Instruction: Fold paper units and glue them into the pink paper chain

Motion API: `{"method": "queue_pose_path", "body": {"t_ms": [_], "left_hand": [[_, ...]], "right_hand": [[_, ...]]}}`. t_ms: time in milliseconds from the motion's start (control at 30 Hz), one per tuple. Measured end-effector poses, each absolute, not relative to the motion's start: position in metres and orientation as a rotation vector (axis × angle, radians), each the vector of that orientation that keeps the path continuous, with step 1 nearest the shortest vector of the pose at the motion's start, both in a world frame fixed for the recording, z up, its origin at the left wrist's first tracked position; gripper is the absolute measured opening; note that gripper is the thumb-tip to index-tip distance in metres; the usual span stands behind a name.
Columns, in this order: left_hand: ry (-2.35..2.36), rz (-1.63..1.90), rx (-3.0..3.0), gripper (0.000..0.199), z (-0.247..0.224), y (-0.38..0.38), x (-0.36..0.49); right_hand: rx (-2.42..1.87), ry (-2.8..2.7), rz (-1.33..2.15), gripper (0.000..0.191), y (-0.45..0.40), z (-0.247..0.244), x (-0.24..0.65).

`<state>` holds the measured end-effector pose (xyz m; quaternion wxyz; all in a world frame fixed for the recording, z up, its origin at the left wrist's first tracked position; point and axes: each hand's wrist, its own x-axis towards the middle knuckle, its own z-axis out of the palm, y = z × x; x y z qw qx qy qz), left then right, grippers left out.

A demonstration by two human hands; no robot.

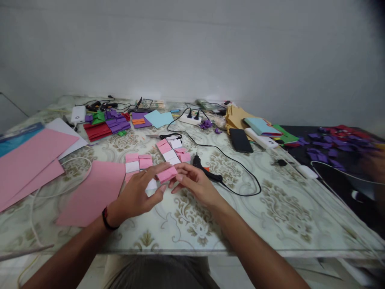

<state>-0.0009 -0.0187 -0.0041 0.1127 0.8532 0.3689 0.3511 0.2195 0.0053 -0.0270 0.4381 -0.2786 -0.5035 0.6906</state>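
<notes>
Plastic packets (153,105) line the back of the worktop (240,228), contents hard to make out; a white power strip (183,119) holds black plugs (189,114). The left hand (136,194) and right hand (198,185) grasp folded pink paper (167,174) in their fingers (154,169) over the worktop, partly hiding pink-and-white paper blocks (132,167). A black glue gun (208,171) lies just beside. Another person's hand (377,164) is blurred, cut off.

Ahead of you, black plugs (196,116) sit in a white power strip (185,119); over right, a black phone (241,141) lies beside tan paper (235,116), and there's a white power bank (78,114), left
</notes>
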Motion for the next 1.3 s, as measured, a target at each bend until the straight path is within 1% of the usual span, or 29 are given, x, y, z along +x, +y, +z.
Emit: {"method": "queue_pose_path", "body": {"t_ms": [167, 300, 667, 867, 967, 1133, 1200, 1300], "left_hand": [[0.952, 1.044, 2.511, 0.045, -0.003, -0.016, -0.001], [0.897, 1.087, 2.503, 0.039, -0.003, -0.015, -0.001], [0.906, 1.095, 2.52, 0.041, -0.003, -0.015, -0.002], [0.896, 1.038, 2.518, 0.037, -0.007, -0.015, -0.002], [0.884, 1.034, 2.396, 0.033, -0.005, -0.015, -0.001], [1.041, 1.069, 1.997, 0.021, -0.004, -0.01, -0.002], [1.056, 1.037, 1.847, 0.016, -0.006, -0.008, -0.002], [1.075, 0.948, 1.679, 0.015, -0.011, -0.005, -0.002]], "right_hand": [[-0.663, -1.27, 1.715, 0.032, 0.005, -0.027, 0.22], [-0.652, -1.256, 1.719, 0.032, 0.004, -0.026, 0.22], [-0.615, -1.216, 1.749, 0.034, 0.004, -0.026, 0.221], [-0.715, -1.196, 1.7, 0.026, 0.006, -0.026, 0.219], [-0.771, -1.215, 1.678, 0.027, 0.005, -0.025, 0.218], [-0.83, -1.287, 1.599, 0.027, 0.002, -0.022, 0.216], [-0.844, -1.316, 1.579, 0.028, 0.002, -0.022, 0.216], [-0.87, -1.345, 1.574, 0.029, 0.001, -0.024, 0.216]]}}
